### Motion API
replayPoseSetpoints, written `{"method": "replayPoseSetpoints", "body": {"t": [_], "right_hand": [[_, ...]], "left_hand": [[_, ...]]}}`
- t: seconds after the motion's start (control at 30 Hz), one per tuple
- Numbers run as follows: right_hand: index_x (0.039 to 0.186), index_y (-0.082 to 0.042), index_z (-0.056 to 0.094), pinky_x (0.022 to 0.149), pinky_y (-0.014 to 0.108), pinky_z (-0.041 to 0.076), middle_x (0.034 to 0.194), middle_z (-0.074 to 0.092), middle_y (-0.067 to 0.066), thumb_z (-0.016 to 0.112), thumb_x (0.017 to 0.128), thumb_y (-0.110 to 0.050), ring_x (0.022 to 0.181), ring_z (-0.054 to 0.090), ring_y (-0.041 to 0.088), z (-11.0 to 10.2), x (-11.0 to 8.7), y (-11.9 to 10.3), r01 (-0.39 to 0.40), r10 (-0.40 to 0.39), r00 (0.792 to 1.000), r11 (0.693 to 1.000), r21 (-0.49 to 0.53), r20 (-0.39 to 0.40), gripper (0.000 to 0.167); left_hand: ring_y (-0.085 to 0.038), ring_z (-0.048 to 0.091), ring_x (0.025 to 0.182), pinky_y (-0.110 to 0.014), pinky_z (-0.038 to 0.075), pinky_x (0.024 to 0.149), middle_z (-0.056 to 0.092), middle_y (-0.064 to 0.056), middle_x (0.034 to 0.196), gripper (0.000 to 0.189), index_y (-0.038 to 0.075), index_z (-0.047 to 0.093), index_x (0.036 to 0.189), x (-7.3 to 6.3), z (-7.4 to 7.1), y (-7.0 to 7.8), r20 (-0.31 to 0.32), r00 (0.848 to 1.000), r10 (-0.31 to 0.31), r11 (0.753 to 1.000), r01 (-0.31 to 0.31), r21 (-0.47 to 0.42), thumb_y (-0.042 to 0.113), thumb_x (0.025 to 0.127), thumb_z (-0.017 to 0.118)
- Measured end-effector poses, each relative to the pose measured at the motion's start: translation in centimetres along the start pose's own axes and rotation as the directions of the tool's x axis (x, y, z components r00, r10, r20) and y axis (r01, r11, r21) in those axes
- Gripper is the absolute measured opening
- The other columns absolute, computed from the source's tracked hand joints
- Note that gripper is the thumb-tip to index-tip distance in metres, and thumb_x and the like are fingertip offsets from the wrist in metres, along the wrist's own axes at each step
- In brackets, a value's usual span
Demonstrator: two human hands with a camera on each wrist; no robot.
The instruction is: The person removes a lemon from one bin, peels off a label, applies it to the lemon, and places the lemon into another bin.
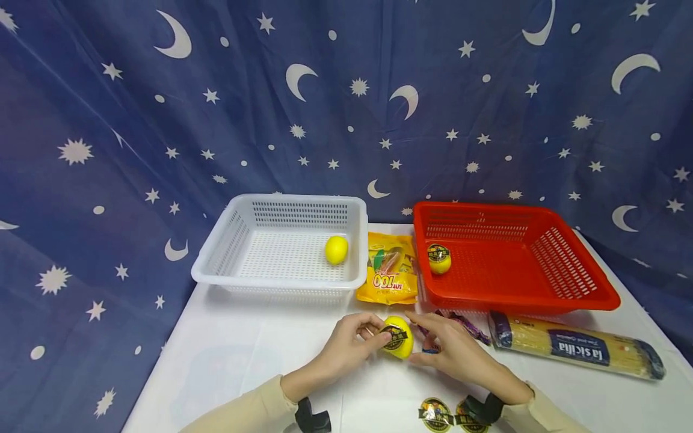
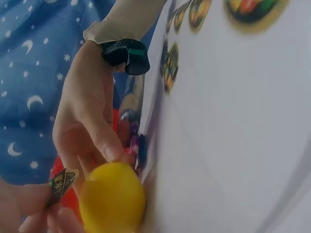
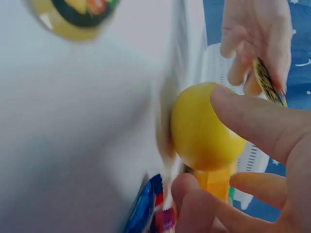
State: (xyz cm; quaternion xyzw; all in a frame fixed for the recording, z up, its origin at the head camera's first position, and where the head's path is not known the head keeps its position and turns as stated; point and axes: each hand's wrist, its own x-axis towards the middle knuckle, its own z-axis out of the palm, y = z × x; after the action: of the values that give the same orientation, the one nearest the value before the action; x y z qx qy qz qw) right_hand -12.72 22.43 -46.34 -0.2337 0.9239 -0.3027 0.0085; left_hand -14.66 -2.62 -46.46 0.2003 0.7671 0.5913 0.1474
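- While the left hand [image 1: 352,341] pinches a sticker [image 1: 396,338] at nine o'clock, the right hand [image 1: 456,341], at three, touches the lemon [image 1: 403,350] on the table [image 1: 254,349] with its thumb, fingers loosely spread.
- Labelling looks underway; next calls for pressing the sticker flat.
- Head view overlaps sticker and lemon; wrist views show them apart.

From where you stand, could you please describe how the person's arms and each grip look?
Plain cream sleeves end near both wrists, each wearing a chunky black device. The left grip and right grip are bare, without gloves.
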Motion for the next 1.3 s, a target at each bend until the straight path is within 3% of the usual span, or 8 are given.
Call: {"method": "replayPoseSetpoints", "body": {"t": [0.13,0.27,0.47,0.73,0.9,1.07,1.17,1.3], "right_hand": [[0.139,-0.019,0.065,0.058,0.017,0.037,0.079,0.064,-0.003,0.089,0.078,-0.034,0.061,0.046,-0.001,0.3,1.5,-0.2,-0.033,0.032,0.998,0.999,0.010,0.056,0.068],[0.136,-0.023,0.067,0.060,0.019,0.037,0.091,0.072,-0.008,0.089,0.078,-0.035,0.060,0.046,-0.001,0.4,1.8,-0.4,-0.042,0.042,0.997,0.999,0.000,0.058,0.063],[0.137,-0.023,0.066,0.056,0.018,0.039,0.087,0.069,-0.006,0.088,0.080,-0.033,0.059,0.047,0.001,0.5,1.9,-0.6,-0.050,0.048,0.996,0.998,0.029,0.071,0.061],[0.141,-0.022,0.064,0.057,0.018,0.037,0.081,0.066,-0.003,0.085,0.083,-0.034,0.060,0.045,0.001,0.2,1.8,-0.3,-0.047,0.045,0.995,0.998,0.031,0.087,0.063],[0.137,-0.020,0.067,0.061,0.019,0.040,0.084,0.072,-0.003,0.082,0.086,-0.038,0.066,0.055,-0.002,0.1,1.7,-0.6,-0.022,0.021,1.000,0.999,0.044,0.015,0.057],[0.126,-0.026,0.075,0.074,0.025,0.044,0.130,0.073,0.003,0.074,0.093,-0.039,0.082,0.066,0.008,0.4,1.7,-1.0,0.024,-0.022,0.998,0.999,0.031,-0.053,0.035],[0.121,-0.028,0.077,0.079,0.028,0.043,0.130,0.073,0.004,0.075,0.092,-0.035,0.091,0.071,0.017,0.7,1.8,-1.0,0.024,-0.022,0.996,1.000,0.019,-0.091,0.030],[0.105,-0.027,0.083,0.077,0.027,0.038,0.124,0.076,-0.001,0.080,0.087,-0.030,0.075,0.065,0.009,1.2,1.9,-1.0,-0.010,0.013,0.989,1.000,0.025,-0.147,0.019]], "left_hand": [[-0.012,0.059,0.063,-0.018,0.049,0.052,0.071,-0.013,0.091,0.020,0.002,0.071,0.104,1.1,0.1,-0.5,-0.023,1.000,-0.016,0.999,0.015,-0.036,0.019,0.095,0.074],[-0.008,0.059,0.060,-0.017,0.049,0.051,0.071,-0.009,0.087,0.018,0.003,0.070,0.101,1.5,0.3,-1.0,-0.050,0.998,-0.033,0.999,0.032,-0.017,0.019,0.093,0.075],[-0.001,0.060,0.062,-0.019,0.049,0.057,0.070,0.003,0.080,0.024,0.013,0.069,0.102,1.8,0.5,-1.4,-0.151,0.988,0.011,0.985,0.016,0.174,0.031,0.090,0.079],[-0.009,0.065,0.077,-0.018,0.044,0.066,0.070,0.007,0.100,0.023,0.026,0.075,0.103,1.5,0.9,-1.5,-0.256,0.948,0.187,0.907,-0.067,0.415,0.037,0.085,0.083],[-0.004,0.071,0.077,-0.014,0.048,0.067,0.079,0.007,0.109,0.015,0.024,0.084,0.099,1.4,1.0,-1.5,-0.249,0.933,0.260,0.884,-0.126,0.450,0.034,0.087,0.082],[-0.001,0.072,0.074,-0.011,0.049,0.063,0.080,0.004,0.109,0.017,0.023,0.084,0.099,1.4,1.0,-1.4,-0.238,0.936,0.260,0.876,-0.124,0.467,0.035,0.089,0.080],[-0.002,0.073,0.074,-0.010,0.049,0.063,0.080,0.003,0.110,0.018,0.022,0.084,0.101,1.4,0.8,-1.3,-0.218,0.941,0.258,0.871,-0.129,0.474,0.035,0.089,0.079],[-0.003,0.075,0.079,-0.010,0.050,0.063,0.078,0.001,0.115,0.021,0.020,0.082,0.106,1.2,0.3,-1.3,-0.161,0.955,0.249,0.874,-0.150,0.463,0.033,0.089,0.079]]}}
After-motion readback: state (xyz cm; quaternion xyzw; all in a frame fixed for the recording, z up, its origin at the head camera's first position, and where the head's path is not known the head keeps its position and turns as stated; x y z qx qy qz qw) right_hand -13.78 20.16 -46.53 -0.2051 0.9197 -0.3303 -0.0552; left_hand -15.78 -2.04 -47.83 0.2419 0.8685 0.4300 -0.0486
